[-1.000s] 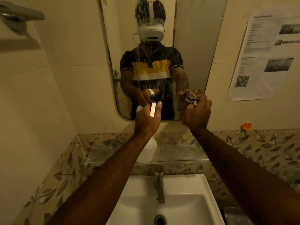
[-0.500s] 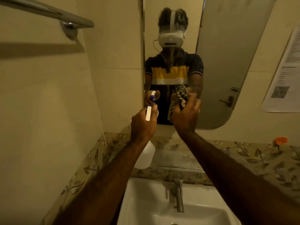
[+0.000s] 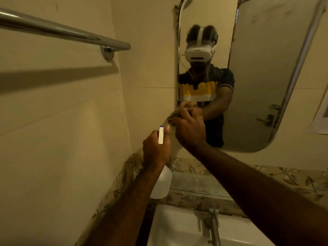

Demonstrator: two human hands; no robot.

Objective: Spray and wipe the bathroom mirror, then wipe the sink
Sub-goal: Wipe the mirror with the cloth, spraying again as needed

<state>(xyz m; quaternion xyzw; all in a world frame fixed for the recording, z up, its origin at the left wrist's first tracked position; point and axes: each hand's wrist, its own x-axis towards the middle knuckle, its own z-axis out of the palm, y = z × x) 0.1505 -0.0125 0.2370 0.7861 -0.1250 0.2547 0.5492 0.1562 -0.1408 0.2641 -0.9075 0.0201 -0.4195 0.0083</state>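
Mirror (image 3: 262, 71) cleaning was under way, judging by the wet streaks running down the glass over the reflected shirt. At far left a towel rail (image 3: 63, 32) crossed the wall. Next, the left hand (image 3: 156, 150) was wrapped around the spray bottle (image 3: 160, 183), thumb beside its white trigger head. Just right of it, the right hand (image 3: 190, 128) was closed on a bunched cloth (image 3: 173, 118) pressed to the mirror's lower left edge. Wiping looked barely begun; the sink (image 3: 179, 228) below appeared untouched. A printed sheet (image 3: 322, 118) at far right was too cropped to read; no labels showed.
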